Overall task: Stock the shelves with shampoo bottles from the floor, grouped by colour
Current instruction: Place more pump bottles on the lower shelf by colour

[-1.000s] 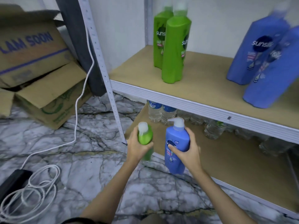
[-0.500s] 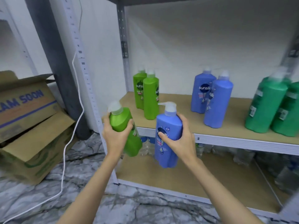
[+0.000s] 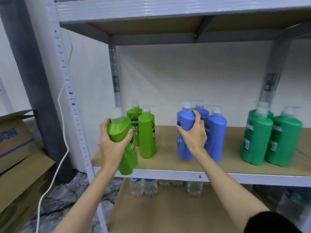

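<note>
My left hand (image 3: pixel 111 145) grips a light green shampoo bottle (image 3: pixel 122 132), tilted, at the shelf's front edge beside two standing light green bottles (image 3: pixel 147 137). My right hand (image 3: pixel 193 137) grips a blue shampoo bottle (image 3: pixel 184 121) standing on the wooden shelf board (image 3: pixel 168 162), against two other blue bottles (image 3: pixel 216 135). Three dark green bottles (image 3: pixel 272 138) stand together at the right end of the same board.
A grey metal shelf beam (image 3: pixel 168 9) runs overhead. Clear water bottles (image 3: pixel 143 187) stand on the lower shelf. Cardboard boxes (image 3: pixel 18 158) lie at the left on the marble floor, and a white cable (image 3: pixel 62 157) hangs along the rack's upright (image 3: pixel 74 105).
Both hands rose from floor level to the middle shelf. The blue bottle now stands on the board by the blue group; the light green one has reached the green pair.
</note>
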{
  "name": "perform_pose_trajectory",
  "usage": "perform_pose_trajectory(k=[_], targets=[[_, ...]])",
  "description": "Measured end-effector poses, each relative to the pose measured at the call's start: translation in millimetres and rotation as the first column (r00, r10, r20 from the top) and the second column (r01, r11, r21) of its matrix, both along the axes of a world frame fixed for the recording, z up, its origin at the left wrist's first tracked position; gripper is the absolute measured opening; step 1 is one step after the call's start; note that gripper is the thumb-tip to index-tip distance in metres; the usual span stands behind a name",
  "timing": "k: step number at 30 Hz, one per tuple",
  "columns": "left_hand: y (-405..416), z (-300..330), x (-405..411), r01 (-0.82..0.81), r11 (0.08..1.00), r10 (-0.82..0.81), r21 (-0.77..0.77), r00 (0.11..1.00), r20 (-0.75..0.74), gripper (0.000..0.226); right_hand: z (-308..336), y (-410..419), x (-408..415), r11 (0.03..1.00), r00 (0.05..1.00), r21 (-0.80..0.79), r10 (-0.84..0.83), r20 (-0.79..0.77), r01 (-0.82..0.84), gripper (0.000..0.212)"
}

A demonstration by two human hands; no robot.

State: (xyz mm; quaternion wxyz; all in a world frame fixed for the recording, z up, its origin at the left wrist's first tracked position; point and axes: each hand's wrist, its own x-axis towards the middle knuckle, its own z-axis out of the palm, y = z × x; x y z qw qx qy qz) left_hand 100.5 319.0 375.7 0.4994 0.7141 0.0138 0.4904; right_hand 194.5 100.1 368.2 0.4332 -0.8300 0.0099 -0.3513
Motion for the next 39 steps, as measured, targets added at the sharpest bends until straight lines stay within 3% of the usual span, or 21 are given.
perform_pose_trajectory(k=[13,18,20,22,24,25,27,29,30,34,39], targets=[[12.6,-4.0,20.4,0.004,1.0,-0.003,-0.021,1.0,0.029,0.06,-23.3,14.5,26.4,0.987,0.986,-0.071,-0.152,-0.07,0.147,0.085],[12.8,-9.7,25.4,0.017,0.999,-0.016,-0.049,1.0,0.025,0.062,-28.5,15.7,23.1,0.993,0.992,-0.077,-0.097,-0.083,0.09,0.097],[14.1,-11.8,28.3,0.024,0.998,-0.023,-0.049,0.999,0.022,0.062,-38.9,18.6,16.8,0.983,0.991,-0.123,-0.127,0.051,0.133,0.095],[15.1,-12.4,32.5,0.032,0.999,-0.032,-0.034,0.999,0.008,0.062,-58.4,26.9,4.9,0.969,0.95,-0.19,-0.099,0.296,0.16,0.074],[15.9,-12.7,40.4,0.046,0.999,-0.046,-0.006,0.999,-0.01,0.063,-83.2,38.2,-4.6,0.95,0.912,-0.309,0.091,0.4,0.041,0.055],[16.6,-12.8,45.7,0.055,0.998,-0.055,0.01,0.998,-0.018,0.063,-94.5,43.1,-7.1,0.924,0.915,-0.375,0.218,0.34,-0.081,0.05],[17.4,-13.3,58.2,0.071,0.997,-0.07,0.04,0.997,-0.033,0.065,-105.6,47.3,-8.4,0.827,0.919,-0.443,0.394,0.021,-0.345,0.043],[18.5,-13.9,71.9,0.076,0.996,-0.073,0.051,0.996,-0.054,0.064,-108.1,45.4,-5.6,0.746,0.899,-0.502,0.341,-0.276,-0.437,0.052],[19.1,-14.3,78.9,0.074,0.996,-0.071,0.054,0.996,-0.061,0.064,-107.2,44.1,-3.6,0.711,0.888,-0.543,0.277,-0.367,-0.447,0.069],[22.0,-17.4,104.4,0.061,0.996,-0.056,0.057,0.994,-0.095,0.065,-107.5,43.0,0.8,0.643,0.869,-0.611,0.19,-0.456,-0.462,0.131],[30.5,-22.4,123.1,0.049,0.999,-0.047,0.019,0.991,-0.124,0.069,-110.9,43.9,3.2,0.65,0.888,-0.629,0.165,-0.429,-0.426,0.14]])
